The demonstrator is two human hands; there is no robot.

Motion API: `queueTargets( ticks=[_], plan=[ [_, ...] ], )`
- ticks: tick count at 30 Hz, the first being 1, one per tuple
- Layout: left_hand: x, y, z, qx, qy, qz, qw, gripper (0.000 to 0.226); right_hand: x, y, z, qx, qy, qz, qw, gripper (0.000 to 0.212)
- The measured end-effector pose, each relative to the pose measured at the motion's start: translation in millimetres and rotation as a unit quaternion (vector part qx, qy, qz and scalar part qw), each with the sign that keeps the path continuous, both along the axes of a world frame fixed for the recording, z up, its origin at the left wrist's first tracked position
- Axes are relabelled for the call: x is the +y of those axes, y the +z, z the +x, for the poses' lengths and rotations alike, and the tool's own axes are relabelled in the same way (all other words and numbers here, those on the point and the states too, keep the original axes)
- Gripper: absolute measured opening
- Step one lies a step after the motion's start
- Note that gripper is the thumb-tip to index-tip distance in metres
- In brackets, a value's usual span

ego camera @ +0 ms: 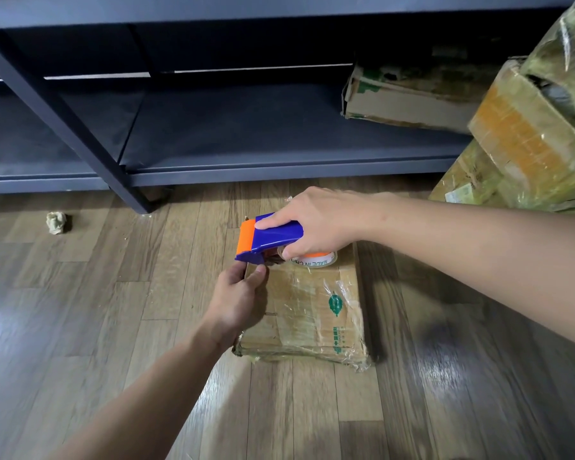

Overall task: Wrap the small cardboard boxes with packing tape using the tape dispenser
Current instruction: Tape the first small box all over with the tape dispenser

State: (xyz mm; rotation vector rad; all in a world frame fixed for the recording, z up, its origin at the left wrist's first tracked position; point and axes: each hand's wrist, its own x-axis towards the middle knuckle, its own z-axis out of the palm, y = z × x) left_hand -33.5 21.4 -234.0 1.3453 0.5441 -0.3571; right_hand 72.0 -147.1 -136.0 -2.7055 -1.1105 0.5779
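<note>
Wood-plank floor carries the flat cardboard box near dark shelving; likely light, stiff, slick where taped, best held by its edges; left hand pinches its far-left edge; right hand grips the tape dispenser on its far end.

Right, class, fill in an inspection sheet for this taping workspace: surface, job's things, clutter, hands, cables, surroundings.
Surface: wooden floor, glossy, with glare patches.
Job's things: cardboard box lying flat, already partly taped, with crushed corners; blue and orange tape dispenser over its far edge.
Clutter: crumpled wad on the floor, far left.
Hands: right hand grips the dispenser; left hand pinches the box's far left corner.
Cables: nothing seen.
Surroundings: dark shelving unit holding a worn box; stacked boxes at the right.
</note>
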Motion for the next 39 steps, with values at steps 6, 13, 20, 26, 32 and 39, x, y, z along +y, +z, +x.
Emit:
queueTargets(
  ticks=[6,13,20,26,32,39],
  plan=[
    [-1.9,9.4,1.4,-0.040,-0.001,-0.079,0.996,0.032,-32.9,14.1,4.3,0.042,-0.023,-0.001,0.999,0.062],
    [-0.3,9.1,-4.5,-0.089,-0.031,0.047,0.994,0.032,-31.3,11.2,0.9,0.006,-0.007,0.004,1.000,0.065],
    [32.8,12.0,6.8,-0.103,-0.073,0.206,0.970,0.022,-9.8,6.3,5.1,-0.020,0.018,0.003,1.000,0.065],
    [32.9,12.2,14.8,-0.051,-0.053,0.302,0.950,0.046,6.6,-6.5,1.4,-0.055,0.024,-0.015,0.998,0.062],
    [29.5,10.2,20.5,-0.048,-0.087,0.407,0.908,0.058,5.3,-10.0,4.8,-0.069,0.021,-0.017,0.997,0.063],
    [28.6,13.5,27.0,-0.085,-0.121,0.493,0.857,0.049,-2.2,-4.9,7.1,-0.040,0.030,-0.001,0.999,0.065]
  ],
)
